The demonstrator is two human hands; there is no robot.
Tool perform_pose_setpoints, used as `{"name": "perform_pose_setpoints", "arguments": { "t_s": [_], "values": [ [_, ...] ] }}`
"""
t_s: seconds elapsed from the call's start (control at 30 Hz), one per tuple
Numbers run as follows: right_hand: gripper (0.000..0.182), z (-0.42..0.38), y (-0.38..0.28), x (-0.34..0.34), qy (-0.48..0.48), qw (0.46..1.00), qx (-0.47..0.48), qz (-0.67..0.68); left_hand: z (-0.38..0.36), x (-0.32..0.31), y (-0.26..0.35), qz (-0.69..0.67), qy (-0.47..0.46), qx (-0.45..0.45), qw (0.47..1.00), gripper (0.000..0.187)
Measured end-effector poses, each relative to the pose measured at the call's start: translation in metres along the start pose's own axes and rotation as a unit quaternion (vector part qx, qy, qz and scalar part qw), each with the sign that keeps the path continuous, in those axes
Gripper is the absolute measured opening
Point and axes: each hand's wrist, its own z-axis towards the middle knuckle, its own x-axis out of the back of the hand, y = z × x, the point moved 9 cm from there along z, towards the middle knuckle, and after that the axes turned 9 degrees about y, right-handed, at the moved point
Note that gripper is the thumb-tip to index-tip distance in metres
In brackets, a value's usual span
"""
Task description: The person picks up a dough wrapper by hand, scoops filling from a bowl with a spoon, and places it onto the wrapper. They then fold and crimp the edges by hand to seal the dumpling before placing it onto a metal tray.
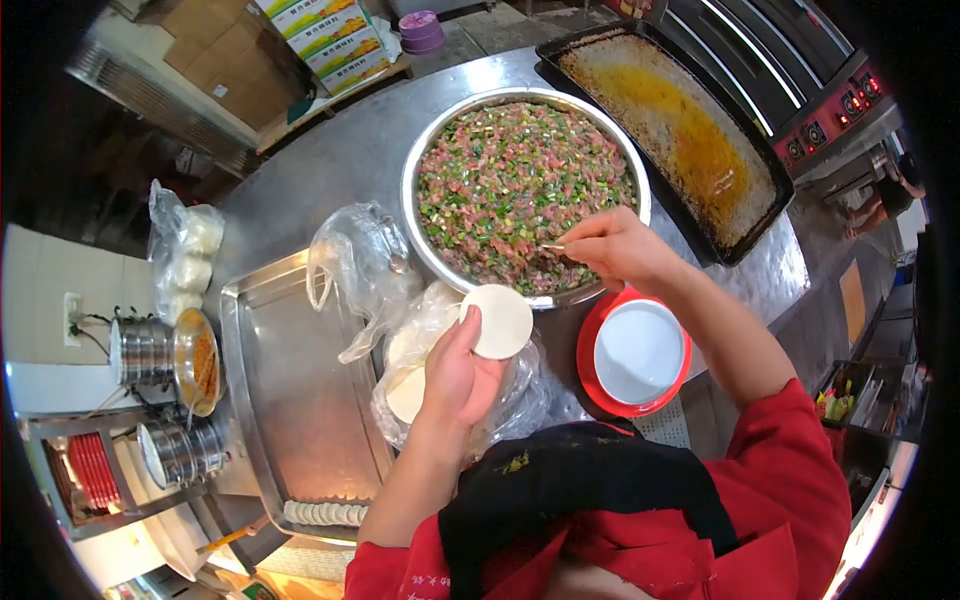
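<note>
In my left hand (458, 372) is a round white dough wrapper (498, 322), pinched at its edge by the thumb and fingers near the bowl's front rim. My right hand (622, 248) is closed on a small filling utensil (552, 248); only a short pale end shows, so its exact shape is hidden. That hand is over the right front of a steel bowl (407, 195) heaped with minced meat and chopped green onion (525, 180). Under my left hand, more dough wrappers (406, 394) lie in a clear plastic bag (510, 405).
A metal tray (310, 400) at left carries a row of dumplings (325, 513) along its near end. Another plastic bag (362, 262) lies beside the bowl. A red-rimmed white bowl (640, 355) sits right of center. An oily black baking pan (680, 130) occupies the back right.
</note>
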Motion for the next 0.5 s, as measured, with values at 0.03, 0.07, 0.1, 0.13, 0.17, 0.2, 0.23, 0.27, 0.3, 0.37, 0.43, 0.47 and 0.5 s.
{"name": "perform_pose_setpoints", "arguments": {
  "t_s": [0.03, 0.07, 0.1, 0.13, 0.17, 0.2, 0.23, 0.27, 0.3, 0.37, 0.43, 0.47, 0.5],
  "values": [
    [0.016, -0.008, -0.005, 0.002, 0.026, 0.999, 0.021, -0.010, 0.005, -0.003, 0.001, -0.002, -0.002, -0.005, 1.000, 0.041],
    [0.015, -0.016, -0.008, 0.003, 0.051, 0.998, 0.042, -0.019, 0.010, -0.013, 0.000, -0.029, -0.040, 0.008, 0.999, 0.039],
    [0.015, -0.020, -0.001, -0.003, 0.050, 0.997, 0.047, -0.022, 0.012, -0.024, -0.001, -0.055, -0.078, 0.022, 0.995, 0.038],
    [0.015, -0.030, -0.018, -0.004, 0.110, 0.965, 0.232, -0.059, 0.014, -0.029, -0.002, -0.064, -0.063, 0.016, 0.996, 0.041],
    [0.016, -0.055, -0.034, -0.006, 0.166, 0.893, 0.408, -0.093, 0.015, -0.033, -0.001, -0.066, -0.066, 0.013, 0.996, 0.041],
    [0.019, -0.070, -0.037, -0.014, 0.195, 0.854, 0.455, -0.158, 0.014, -0.038, -0.002, -0.096, -0.082, 0.021, 0.992, 0.043],
    [0.024, -0.085, -0.039, -0.022, 0.223, 0.808, 0.498, -0.221, 0.014, -0.044, -0.003, -0.126, -0.098, 0.029, 0.987, 0.046],
    [0.030, -0.094, -0.032, -0.031, 0.223, 0.786, 0.498, -0.291, 0.012, -0.048, -0.004, -0.156, -0.114, 0.039, 0.980, 0.048],
    [0.035, -0.107, -0.033, -0.039, 0.240, 0.729, 0.523, -0.371, 0.012, -0.049, -0.006, -0.157, -0.116, 0.040, 0.980, 0.048],
    [0.037, -0.114, -0.022, -0.044, 0.236, 0.710, 0.549, -0.373, 0.009, -0.049, -0.007, -0.183, -0.121, 0.047, 0.974, 0.050],
    [0.038, -0.119, -0.019, -0.043, 0.222, 0.709, 0.547, -0.385, 0.012, -0.044, -0.013, -0.179, -0.123, 0.052, 0.975, 0.049],
    [0.039, -0.121, -0.018, -0.044, 0.210, 0.708, 0.546, -0.396, 0.013, -0.042, -0.017, -0.174, -0.125, 0.057, 0.975, 0.048],
    [0.039, -0.124, -0.019, -0.042, 0.213, 0.707, 0.546, -0.397, 0.013, -0.040, -0.019, -0.173, -0.127, 0.057, 0.975, 0.048]
  ]
}}
